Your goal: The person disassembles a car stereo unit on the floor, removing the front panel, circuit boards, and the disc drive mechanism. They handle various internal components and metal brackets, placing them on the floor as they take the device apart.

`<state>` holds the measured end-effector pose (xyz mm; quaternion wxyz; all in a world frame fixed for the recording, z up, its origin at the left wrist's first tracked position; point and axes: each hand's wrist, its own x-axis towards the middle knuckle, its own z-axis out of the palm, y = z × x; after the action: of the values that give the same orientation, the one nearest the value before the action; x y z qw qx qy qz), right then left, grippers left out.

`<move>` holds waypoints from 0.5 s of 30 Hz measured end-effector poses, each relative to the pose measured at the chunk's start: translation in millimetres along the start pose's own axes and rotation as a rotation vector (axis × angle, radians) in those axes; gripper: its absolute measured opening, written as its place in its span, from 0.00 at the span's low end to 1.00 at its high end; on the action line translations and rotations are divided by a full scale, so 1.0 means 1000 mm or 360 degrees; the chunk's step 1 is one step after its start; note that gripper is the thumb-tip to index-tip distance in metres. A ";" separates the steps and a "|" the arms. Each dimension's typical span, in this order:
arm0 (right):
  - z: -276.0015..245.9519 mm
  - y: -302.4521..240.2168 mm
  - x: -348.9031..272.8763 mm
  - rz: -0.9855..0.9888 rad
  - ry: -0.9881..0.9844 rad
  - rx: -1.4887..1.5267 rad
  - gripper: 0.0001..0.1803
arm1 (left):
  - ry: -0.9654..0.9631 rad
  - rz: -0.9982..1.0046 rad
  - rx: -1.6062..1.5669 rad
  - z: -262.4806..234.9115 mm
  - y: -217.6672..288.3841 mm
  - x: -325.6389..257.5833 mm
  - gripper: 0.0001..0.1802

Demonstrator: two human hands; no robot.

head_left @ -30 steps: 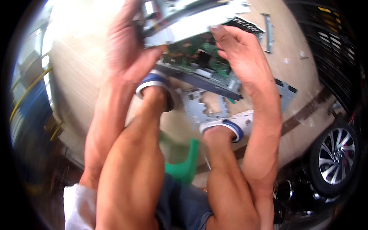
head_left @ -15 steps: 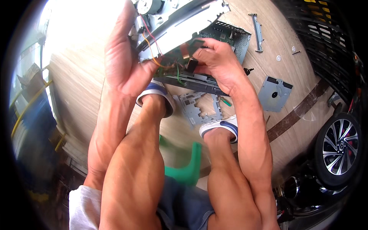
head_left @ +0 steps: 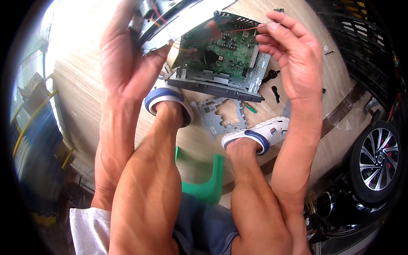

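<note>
Left hand [head_left: 127, 63] has its fingers clamped on a metal unit [head_left: 187, 23], blocking part of the left edge of the open case [head_left: 216, 90] on the floor [head_left: 76, 85]. Right hand [head_left: 295, 55] pinches, kinda blurry, probably a red wire [head_left: 244, 29], fingertips together. Grey bracket [head_left: 210, 117]'s just off the case's near edge.

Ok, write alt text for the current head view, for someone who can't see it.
The person's right hand pinches a thin red wire, while the left hand holds a silver metal unit. Nearby is an open casing with a green circuit board; a cut-out grey plate lies on the floor near white-and-blue clogs.
</note>
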<state>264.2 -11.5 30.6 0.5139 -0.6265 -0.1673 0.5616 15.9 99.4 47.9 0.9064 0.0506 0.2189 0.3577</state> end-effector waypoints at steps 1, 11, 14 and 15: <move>-0.008 -0.002 0.001 -0.0045 -0.0004 0.0061 0.17 | 0.0478 0.0218 0.0166 0.026 -0.018 0.008 0.19; -0.015 -0.005 0.001 -0.0367 0.0127 0.0308 0.20 | 0.1078 0.0278 0.0961 0.059 -0.036 0.017 0.28; -0.008 -0.004 0.004 -0.0370 0.0101 0.0450 0.18 | 0.0749 0.0163 0.0848 0.049 -0.040 0.006 0.25; 0.000 -0.002 0.006 -0.0325 0.0032 0.0567 0.17 | 0.0565 0.0112 0.0555 0.019 -0.028 0.004 0.20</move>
<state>267.0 -5.8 29.1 0.6724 -0.5111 -0.1229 0.5210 43.9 82.8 56.5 0.8182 0.1501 0.4313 0.3492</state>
